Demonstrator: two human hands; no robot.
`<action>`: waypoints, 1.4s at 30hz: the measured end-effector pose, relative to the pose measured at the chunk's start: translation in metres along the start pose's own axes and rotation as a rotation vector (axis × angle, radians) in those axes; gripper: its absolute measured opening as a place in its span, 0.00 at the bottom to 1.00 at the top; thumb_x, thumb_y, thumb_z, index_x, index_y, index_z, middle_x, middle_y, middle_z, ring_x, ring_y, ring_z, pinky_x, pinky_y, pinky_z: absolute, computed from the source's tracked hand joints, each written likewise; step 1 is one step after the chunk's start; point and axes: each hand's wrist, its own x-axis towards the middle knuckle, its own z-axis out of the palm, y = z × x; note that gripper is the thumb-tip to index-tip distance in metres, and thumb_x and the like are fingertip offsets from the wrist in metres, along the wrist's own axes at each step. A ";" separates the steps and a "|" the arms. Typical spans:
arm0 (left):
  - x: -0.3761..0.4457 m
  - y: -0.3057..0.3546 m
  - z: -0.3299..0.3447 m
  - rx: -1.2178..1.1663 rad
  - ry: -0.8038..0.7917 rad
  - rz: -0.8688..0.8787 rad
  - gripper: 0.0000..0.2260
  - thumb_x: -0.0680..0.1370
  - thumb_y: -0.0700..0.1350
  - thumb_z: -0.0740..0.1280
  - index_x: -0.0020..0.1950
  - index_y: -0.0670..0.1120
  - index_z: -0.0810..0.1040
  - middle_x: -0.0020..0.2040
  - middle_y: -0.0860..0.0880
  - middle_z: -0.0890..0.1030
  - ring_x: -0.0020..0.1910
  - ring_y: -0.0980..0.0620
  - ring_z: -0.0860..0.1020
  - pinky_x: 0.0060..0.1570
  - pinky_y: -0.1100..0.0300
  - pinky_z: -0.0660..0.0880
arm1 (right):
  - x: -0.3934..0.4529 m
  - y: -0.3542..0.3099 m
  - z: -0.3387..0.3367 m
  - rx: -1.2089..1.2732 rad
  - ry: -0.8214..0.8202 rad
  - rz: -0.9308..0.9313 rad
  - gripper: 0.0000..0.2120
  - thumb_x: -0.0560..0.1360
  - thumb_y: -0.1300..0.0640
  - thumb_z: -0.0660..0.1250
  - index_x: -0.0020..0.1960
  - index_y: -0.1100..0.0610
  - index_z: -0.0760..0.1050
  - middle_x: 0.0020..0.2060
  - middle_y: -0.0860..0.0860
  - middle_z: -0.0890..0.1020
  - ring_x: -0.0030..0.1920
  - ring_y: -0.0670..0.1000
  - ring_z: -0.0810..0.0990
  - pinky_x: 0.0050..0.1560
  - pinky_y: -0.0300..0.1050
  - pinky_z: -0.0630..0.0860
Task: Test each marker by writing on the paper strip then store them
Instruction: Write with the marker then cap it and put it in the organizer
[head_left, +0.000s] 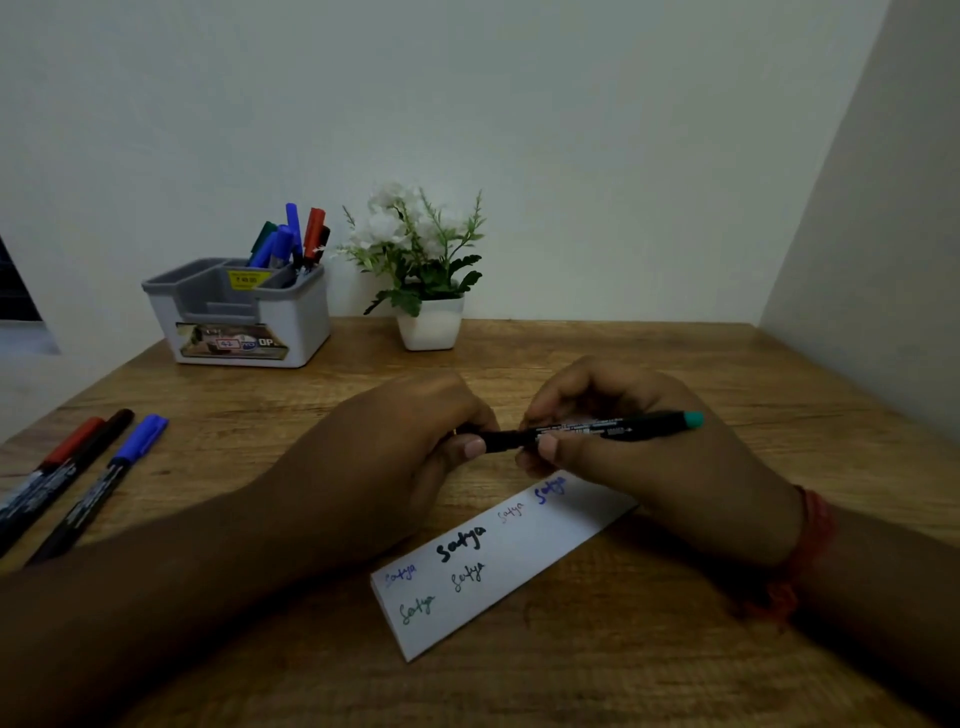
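A black marker with a teal end (613, 430) lies level between my two hands above the white paper strip (498, 566). My left hand (410, 441) grips its left end, where the cap is hidden in my fingers. My right hand (623, 447) holds the barrel. The strip lies slantwise on the desk and carries several written words in black, blue, green and a faint colour. A grey and white organizer (244, 312) at the back left holds several markers (291, 239). Three capped markers, red (67, 452), brown (98, 441) and blue (130, 452), lie at the left edge.
A white pot with an artificial white-flowered plant (426, 291) stands at the back middle beside the organizer. The wooden desk (727, 649) meets a wall behind and a wall on the right. Its left edge drops off near the loose markers.
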 end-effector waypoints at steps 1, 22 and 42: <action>0.000 0.001 0.000 0.007 0.004 0.006 0.09 0.77 0.52 0.59 0.52 0.56 0.77 0.44 0.61 0.74 0.45 0.62 0.72 0.40 0.66 0.67 | 0.000 0.000 0.001 0.000 0.017 -0.004 0.05 0.74 0.64 0.72 0.49 0.60 0.80 0.42 0.55 0.87 0.44 0.51 0.87 0.48 0.41 0.82; 0.004 -0.010 -0.015 0.214 0.157 0.004 0.23 0.80 0.61 0.55 0.70 0.51 0.66 0.65 0.51 0.73 0.64 0.52 0.67 0.63 0.49 0.65 | 0.020 -0.003 0.009 0.273 0.216 0.083 0.06 0.78 0.61 0.67 0.53 0.60 0.80 0.46 0.55 0.84 0.46 0.52 0.84 0.46 0.43 0.81; -0.077 -0.144 -0.089 0.617 -0.073 -0.578 0.35 0.66 0.75 0.29 0.67 0.61 0.20 0.76 0.52 0.29 0.75 0.45 0.29 0.70 0.34 0.36 | 0.163 -0.046 0.111 -0.543 0.013 -0.007 0.06 0.78 0.59 0.68 0.54 0.59 0.76 0.43 0.54 0.84 0.38 0.49 0.83 0.40 0.43 0.80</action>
